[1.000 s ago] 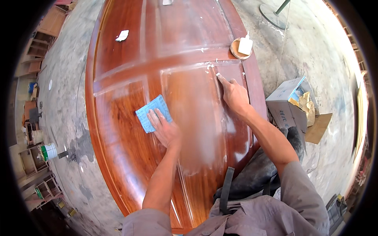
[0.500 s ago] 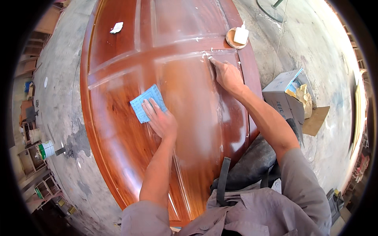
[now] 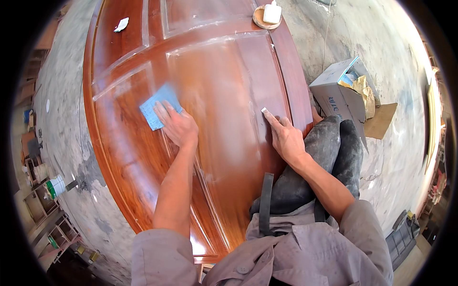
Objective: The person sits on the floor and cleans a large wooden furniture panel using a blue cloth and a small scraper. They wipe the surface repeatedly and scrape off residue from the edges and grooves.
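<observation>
A large glossy reddish-brown panelled wooden door (image 3: pixel 224 86) lies flat in front of me. My left hand (image 3: pixel 179 126) presses a light blue sheet of sandpaper (image 3: pixel 156 108) flat on the centre panel, which shows a pale dusty haze. My right hand (image 3: pixel 285 138) rests on the groove beside the right-hand rail, its fingertips pinching a small white folded scrap (image 3: pixel 264 110) against the wood.
A round wooden dish holding a white block (image 3: pixel 268 15) sits at the door's far end, and a white scrap (image 3: pixel 121 24) lies at the far left. An open cardboard box (image 3: pixel 343 93) stands on the concrete floor to the right. A white-and-green container (image 3: pixel 55 187) stands at left.
My right hand has slid along the groove toward me, from near the top rail to the lower part of the panel. The left hand with the sandpaper has barely shifted on the panel.
</observation>
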`<state>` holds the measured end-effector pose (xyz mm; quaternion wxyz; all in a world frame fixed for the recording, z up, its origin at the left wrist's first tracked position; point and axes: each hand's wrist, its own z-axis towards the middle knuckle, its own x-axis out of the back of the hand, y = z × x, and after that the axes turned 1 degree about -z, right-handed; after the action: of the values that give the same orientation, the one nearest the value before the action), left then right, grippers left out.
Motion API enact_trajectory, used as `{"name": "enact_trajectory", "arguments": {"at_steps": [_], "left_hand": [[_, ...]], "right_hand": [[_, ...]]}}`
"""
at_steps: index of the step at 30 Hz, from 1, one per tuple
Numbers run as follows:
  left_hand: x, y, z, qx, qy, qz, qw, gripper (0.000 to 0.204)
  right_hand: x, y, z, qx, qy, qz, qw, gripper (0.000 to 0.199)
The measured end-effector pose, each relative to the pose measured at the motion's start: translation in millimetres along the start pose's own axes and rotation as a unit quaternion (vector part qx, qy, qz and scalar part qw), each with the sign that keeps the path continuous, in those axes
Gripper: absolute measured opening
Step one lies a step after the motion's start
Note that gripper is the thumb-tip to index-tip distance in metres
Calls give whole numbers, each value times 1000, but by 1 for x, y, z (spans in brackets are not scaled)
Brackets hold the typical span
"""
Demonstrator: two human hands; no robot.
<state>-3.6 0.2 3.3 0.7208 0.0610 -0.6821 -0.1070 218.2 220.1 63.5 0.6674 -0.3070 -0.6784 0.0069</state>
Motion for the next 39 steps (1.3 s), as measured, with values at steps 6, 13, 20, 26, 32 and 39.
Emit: {"name": "enact_trajectory", "arguments": {"at_steps": [6, 13, 20, 26, 32, 39], "left_hand": [[-6, -5, 2, -8, 7, -19, 1000, 69], [1, 4, -4, -14, 15, -68, 997, 62], [-15, -13, 1, -34, 41, -75, 996, 56], [-1, -47, -20, -265, -8, -84, 960, 56], [41, -94, -147, -233, -56, -119, 964, 76], [40, -110, -148, -225, -56, -117, 966, 79]], "right_hand": [[-11, -7, 30, 12, -5, -29, 1000, 47], [-12, 1, 18, 12, -5, -6, 1000, 44], [-15, -3, 21, 8, 18, 25, 999, 47], [-6, -10, -21, 144, -87, -9, 986, 57], [24, -23, -85, 206, -266, -125, 933, 61], [44, -33, -105, 233, -340, 28, 911, 54]]}}
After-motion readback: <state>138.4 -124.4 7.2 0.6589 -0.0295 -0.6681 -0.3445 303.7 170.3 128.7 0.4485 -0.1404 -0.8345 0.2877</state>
